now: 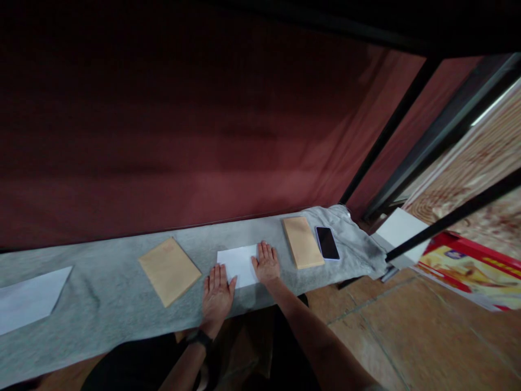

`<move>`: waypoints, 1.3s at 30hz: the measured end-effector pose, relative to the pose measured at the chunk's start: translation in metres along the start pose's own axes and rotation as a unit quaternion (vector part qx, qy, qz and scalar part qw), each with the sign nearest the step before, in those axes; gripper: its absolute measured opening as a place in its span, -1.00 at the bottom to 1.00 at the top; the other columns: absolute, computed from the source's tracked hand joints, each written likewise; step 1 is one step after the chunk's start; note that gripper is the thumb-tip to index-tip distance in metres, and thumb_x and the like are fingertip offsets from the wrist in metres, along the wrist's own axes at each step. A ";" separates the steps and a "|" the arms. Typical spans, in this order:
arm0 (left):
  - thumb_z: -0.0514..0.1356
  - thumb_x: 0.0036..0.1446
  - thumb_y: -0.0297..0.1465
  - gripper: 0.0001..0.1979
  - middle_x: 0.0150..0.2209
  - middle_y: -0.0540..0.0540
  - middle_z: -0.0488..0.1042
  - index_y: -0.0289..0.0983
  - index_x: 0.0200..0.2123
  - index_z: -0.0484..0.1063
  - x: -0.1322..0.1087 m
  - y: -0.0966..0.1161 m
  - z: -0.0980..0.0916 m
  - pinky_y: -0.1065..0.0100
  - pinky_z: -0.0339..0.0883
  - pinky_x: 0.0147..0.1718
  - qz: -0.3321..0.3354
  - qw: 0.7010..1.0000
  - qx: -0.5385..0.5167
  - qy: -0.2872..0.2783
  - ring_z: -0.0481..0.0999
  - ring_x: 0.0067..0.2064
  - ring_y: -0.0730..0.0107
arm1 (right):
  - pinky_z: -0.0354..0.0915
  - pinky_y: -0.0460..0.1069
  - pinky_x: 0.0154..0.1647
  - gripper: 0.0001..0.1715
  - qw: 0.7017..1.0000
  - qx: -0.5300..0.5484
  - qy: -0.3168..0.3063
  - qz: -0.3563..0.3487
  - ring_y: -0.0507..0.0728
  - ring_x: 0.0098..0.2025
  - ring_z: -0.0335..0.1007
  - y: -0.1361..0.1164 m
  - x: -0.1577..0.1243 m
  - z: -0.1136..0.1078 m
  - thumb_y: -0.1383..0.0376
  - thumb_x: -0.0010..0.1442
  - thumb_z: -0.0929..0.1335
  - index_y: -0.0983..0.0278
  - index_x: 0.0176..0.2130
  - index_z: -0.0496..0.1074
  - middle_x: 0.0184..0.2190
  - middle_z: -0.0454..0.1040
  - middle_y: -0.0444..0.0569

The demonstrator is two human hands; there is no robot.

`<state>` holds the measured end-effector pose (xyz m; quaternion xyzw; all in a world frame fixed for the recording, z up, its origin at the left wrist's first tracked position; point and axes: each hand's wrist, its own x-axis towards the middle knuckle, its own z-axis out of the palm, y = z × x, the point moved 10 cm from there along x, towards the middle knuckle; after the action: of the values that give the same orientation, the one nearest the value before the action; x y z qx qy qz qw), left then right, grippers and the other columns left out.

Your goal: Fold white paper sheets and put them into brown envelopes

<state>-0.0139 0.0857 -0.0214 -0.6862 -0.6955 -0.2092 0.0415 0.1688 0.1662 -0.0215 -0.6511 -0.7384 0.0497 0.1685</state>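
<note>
A white sheet of paper [238,263] lies flat on the grey cloth in front of me. My left hand [217,293] rests palm down on its left edge, fingers stretched out and nothing held. On the sheet's right edge lies my right hand [267,264], also flat with the fingers extended. To the left is a brown envelope [170,270], set at an angle. A thicker stack of brown envelopes [303,243] sits to the right of my right hand. White paper [32,298] lies at the far left.
A grey cloth [109,304] covers the long narrow bench. Beyond the envelope stack lies a phone [328,243]. A dark red wall [183,163] runs along the back. Black metal bars [391,130], a white box [401,233] and a red-yellow carton [472,266] are at the right.
</note>
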 end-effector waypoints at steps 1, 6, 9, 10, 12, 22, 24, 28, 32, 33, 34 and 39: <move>-0.18 0.42 -0.09 -0.28 0.37 -0.48 0.22 -0.51 0.40 0.13 -0.006 -0.001 -0.002 -0.16 0.05 0.36 0.003 1.000 0.001 0.001 0.16 0.42 -0.13 | -0.03 0.26 0.44 -0.29 1.000 0.000 -0.001 0.000 0.31 0.46 0.02 0.000 0.000 -0.001 0.12 0.47 0.17 0.44 0.43 0.10 0.43 0.07 0.23; -0.20 0.41 -0.10 -0.27 0.35 -0.52 0.23 -0.56 0.37 0.16 -0.019 -0.006 -0.006 -0.17 0.06 0.35 0.005 1.000 0.009 -0.003 0.19 0.41 -0.16 | -0.02 0.29 0.44 -0.30 1.000 0.003 -0.005 0.009 0.31 0.46 0.04 -0.006 -0.001 -0.006 0.14 0.47 0.18 0.39 0.44 0.08 0.42 0.08 0.25; -0.21 0.41 -0.10 -0.27 0.36 -0.51 0.23 -0.55 0.37 0.16 -0.018 -0.004 -0.007 -0.15 0.06 0.35 0.003 1.000 0.015 0.001 0.19 0.41 -0.14 | -0.03 0.28 0.43 -0.33 1.000 0.007 0.002 -0.001 0.30 0.45 0.05 -0.016 -0.016 -0.006 0.14 0.47 0.19 0.36 0.43 0.11 0.43 0.09 0.22; -0.20 0.41 -0.10 -0.27 0.36 -0.50 0.23 -0.55 0.37 0.15 -0.017 -0.003 -0.007 -0.15 0.06 0.35 0.004 1.000 0.016 0.001 0.19 0.41 -0.14 | -0.03 0.27 0.44 -0.34 1.000 0.008 0.004 -0.017 0.29 0.45 0.05 -0.021 -0.024 -0.005 0.12 0.48 0.19 0.33 0.42 0.14 0.43 0.10 0.19; -0.20 0.41 -0.11 -0.27 0.36 -0.50 0.24 -0.56 0.37 0.15 -0.016 -0.003 -0.008 -0.14 0.05 0.35 0.007 1.000 0.017 -0.001 0.17 0.42 -0.13 | -0.05 0.24 0.44 -0.35 0.999 0.007 0.010 -0.049 0.27 0.44 0.08 -0.027 -0.043 -0.003 0.10 0.47 0.22 0.27 0.41 0.17 0.43 0.12 0.13; -0.18 0.42 -0.18 -0.34 0.39 -0.45 0.19 -0.49 0.39 0.15 -0.028 0.007 -0.020 -0.17 0.04 0.35 0.009 1.000 0.000 0.005 0.10 0.45 -0.10 | -0.06 0.26 0.44 -0.34 0.999 -0.008 0.026 -0.029 0.33 0.41 0.14 0.004 -0.086 -0.018 0.11 0.47 0.20 0.37 0.41 0.17 0.41 0.14 0.18; -0.17 0.42 -0.20 -0.38 0.43 -0.35 0.13 -0.39 0.42 0.12 -0.024 0.028 -0.017 -0.13 0.02 0.37 0.036 0.999 -0.013 -0.009 0.03 0.48 -0.03 | -0.07 0.27 0.44 -0.34 0.999 -0.010 0.023 -0.031 0.33 0.42 0.13 0.003 -0.086 -0.018 0.11 0.48 0.19 0.38 0.41 0.17 0.42 0.12 0.17; -0.12 0.42 -0.21 -0.41 0.41 -0.21 0.22 -0.27 0.42 0.14 -0.019 0.060 0.006 -0.03 0.05 0.37 0.089 0.991 -0.033 -0.096 0.12 0.45 0.10 | -0.07 0.27 0.45 -0.33 0.999 -0.009 0.023 -0.029 0.33 0.42 0.11 0.001 -0.087 -0.020 0.10 0.47 0.20 0.38 0.40 0.18 0.41 0.13 0.17; -0.10 0.39 -0.18 -0.40 0.38 -0.29 0.25 -0.35 0.37 0.21 -0.022 0.041 0.006 -0.08 0.03 0.38 0.062 0.994 -0.029 -0.084 0.16 0.43 0.03 | -0.07 0.27 0.45 -0.33 0.999 -0.008 0.019 -0.032 0.33 0.42 0.12 0.001 -0.087 -0.022 0.10 0.47 0.19 0.37 0.41 0.17 0.41 0.13 0.18; -0.10 0.39 -0.19 -0.39 0.38 -0.33 0.26 -0.39 0.36 0.23 -0.022 0.031 0.002 -0.08 0.04 0.37 0.045 0.996 -0.035 -0.069 0.17 0.43 0.00 | -0.07 0.27 0.45 -0.33 0.999 -0.008 0.018 -0.034 0.33 0.42 0.12 0.001 -0.087 -0.023 0.11 0.47 0.18 0.37 0.41 0.16 0.41 0.13 0.18; -0.10 0.38 -0.21 -0.40 0.36 -0.37 0.27 -0.42 0.33 0.25 -0.021 0.019 -0.002 -0.08 0.07 0.36 0.023 0.997 -0.045 -0.057 0.18 0.42 -0.02 | -0.06 0.27 0.45 -0.33 0.999 -0.008 0.017 -0.034 0.33 0.42 0.12 0.001 -0.087 -0.023 0.11 0.47 0.18 0.37 0.42 0.16 0.42 0.13 0.18; 0.01 0.29 -0.30 -0.43 0.17 -0.37 0.49 -0.43 0.30 0.24 -0.002 -0.025 -0.006 0.00 0.32 0.20 -0.113 0.985 -0.110 -0.073 0.46 0.22 -0.01 | -0.09 0.28 0.45 -0.31 0.999 -0.012 0.010 -0.037 0.34 0.42 0.10 0.001 -0.086 -0.020 0.11 0.47 0.18 0.39 0.42 0.13 0.43 0.10 0.19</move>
<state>-0.0399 0.0827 -0.0220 -0.6170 -0.7423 -0.2371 -0.1095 0.1838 0.0788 -0.0191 -0.6255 -0.7611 0.0278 0.1693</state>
